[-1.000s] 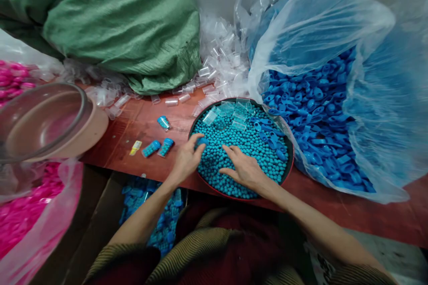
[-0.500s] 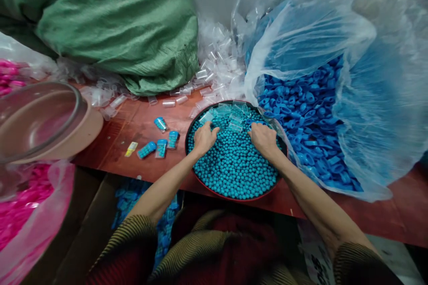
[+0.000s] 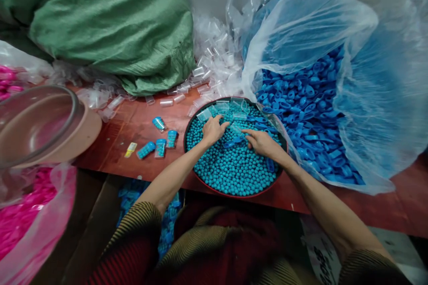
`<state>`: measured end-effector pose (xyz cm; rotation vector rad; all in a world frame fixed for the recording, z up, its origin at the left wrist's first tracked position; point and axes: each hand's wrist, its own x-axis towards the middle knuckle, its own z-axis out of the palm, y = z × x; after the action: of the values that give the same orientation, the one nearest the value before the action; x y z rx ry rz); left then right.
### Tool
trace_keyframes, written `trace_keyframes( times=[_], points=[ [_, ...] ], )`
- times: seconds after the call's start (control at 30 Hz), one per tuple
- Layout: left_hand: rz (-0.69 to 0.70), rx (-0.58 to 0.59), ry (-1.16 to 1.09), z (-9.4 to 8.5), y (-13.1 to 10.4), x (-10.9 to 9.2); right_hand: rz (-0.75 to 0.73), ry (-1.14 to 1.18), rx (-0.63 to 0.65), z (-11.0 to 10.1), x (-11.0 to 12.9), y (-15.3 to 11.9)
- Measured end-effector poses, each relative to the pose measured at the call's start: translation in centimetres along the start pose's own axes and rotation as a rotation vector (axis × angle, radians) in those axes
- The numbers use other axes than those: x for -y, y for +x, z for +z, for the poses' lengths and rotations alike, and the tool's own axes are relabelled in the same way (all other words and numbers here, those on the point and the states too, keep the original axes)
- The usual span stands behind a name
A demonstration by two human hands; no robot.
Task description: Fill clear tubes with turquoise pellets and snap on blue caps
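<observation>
A round dark tray point(image 3: 200, 183) with a red rim holds a bed of small turquoise beads point(image 3: 239, 173). My left hand point(image 3: 213, 131) is over the beads at the tray's left, thumb and index finger apart, near several clear plastic tubes point(image 3: 204, 115) lying on top. From the right comes my right hand point(image 3: 262, 143), its index finger stretched toward the middle and its thumb apart below. Just left of its fingertips lies a blue plastic cap point(image 3: 234, 142) on the beads. More blue caps point(image 3: 259, 121) lie at the tray's right side. Some fingers of both hands are hidden.
Several filled, blue-capped tubes point(image 3: 160, 147) and a yellow-and-white piece point(image 3: 130, 149) lie left of the tray. A clear bag point(image 3: 361, 142) of blue caps stands right. Behind are loose clear tubes point(image 3: 217, 67) and a green sack point(image 3: 113, 31). Basins point(image 3: 90, 131) stand at left.
My right hand has drawn back slightly and extended its index finger. My left hand has shifted right. Blue caps now show on the beads in the middle and right of the tray.
</observation>
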<state>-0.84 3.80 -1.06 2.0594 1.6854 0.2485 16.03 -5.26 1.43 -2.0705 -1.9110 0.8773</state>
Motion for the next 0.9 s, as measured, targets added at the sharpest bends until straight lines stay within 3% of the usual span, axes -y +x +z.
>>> trace_keyframes(
  times=[0.1,0.2,0.27,0.37,0.47,0.67,0.77,0.9],
  points=[
    [0.010,0.035,-0.040,0.2,0.8,-0.3,-0.152,-0.281,-0.143,-0.5,-0.2,-1.2],
    [-0.017,0.018,-0.084,0.6,1.2,-0.7,-0.379,-0.438,-0.092,-0.1,0.7,-1.8],
    [-0.023,0.006,-0.136,0.8,1.5,-0.7,-0.430,-0.496,-0.082,0.7,1.7,-1.7],
    [0.007,0.022,-0.264,0.6,1.7,-0.1,-0.379,-0.538,-0.106,2.1,2.7,-0.8],
    [0.043,0.030,-0.420,0.1,1.4,0.9,-0.331,-0.522,-0.087,2.7,2.1,0.1],
    [-0.009,0.215,-0.782,-0.8,-0.6,2.2,-0.336,-0.276,-0.028,1.1,-0.5,-0.2],
    [-0.035,0.301,-0.932,-1.1,-1.6,2.3,-0.179,-0.326,-0.087,0.3,0.3,-0.6],
    [-0.047,0.337,-0.996,-1.4,-2.8,2.2,0.110,-0.450,-0.095,1.2,2.7,-0.7]
  ],
)
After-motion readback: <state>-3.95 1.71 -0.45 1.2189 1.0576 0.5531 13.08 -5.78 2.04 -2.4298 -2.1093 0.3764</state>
